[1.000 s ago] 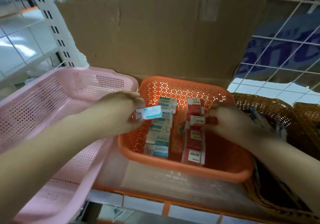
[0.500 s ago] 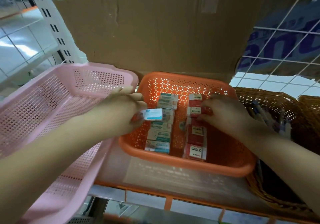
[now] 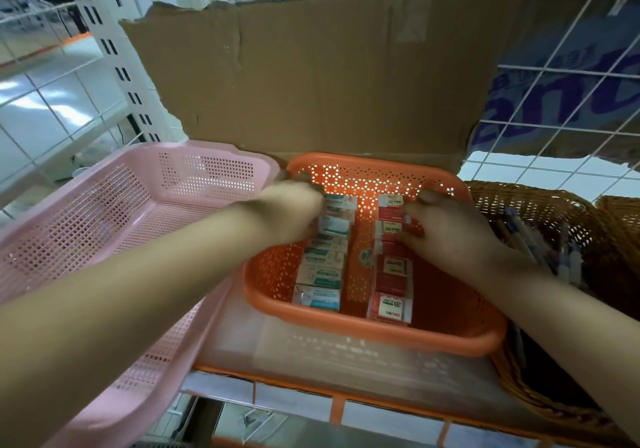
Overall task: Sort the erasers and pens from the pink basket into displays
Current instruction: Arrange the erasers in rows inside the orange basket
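A person's two hands reach into an orange basket (image 3: 433, 331) at the centre of the frame, where erasers lie in two columns running from the far wall to the near rim. The teal erasers (image 3: 320, 276) form the left column and the red erasers (image 3: 393, 290), marked 2B, form the right one, with a bare strip of basket floor between them.

The left hand (image 3: 291, 212) sits over the upper end of the teal column, its fingers bent down against one teal-banded eraser there. Motion blur hides whether they grasp it or only touch it. The right hand (image 3: 446, 229) rests at the upper end of the red column, thumb near the basket's far wall and bent fingers touching the right edge of the top red packs. Whether they pinch a pack cannot be told either.

The pink basket (image 3: 104, 225) stands at the left of the frame, its right rim touching the orange basket's upper left corner, with the left forearm crossing above it. At the right edge a wicker basket (image 3: 540, 201) stands just beside the orange one and holds pens (image 3: 526, 236), partly hidden behind the right wrist.

All three baskets sit on a shelf (image 3: 311, 352) with an orange front edge. A torn sheet of cardboard (image 3: 329, 73) stands upright behind them, and a white wire grid (image 3: 554, 167) shows at the upper right.
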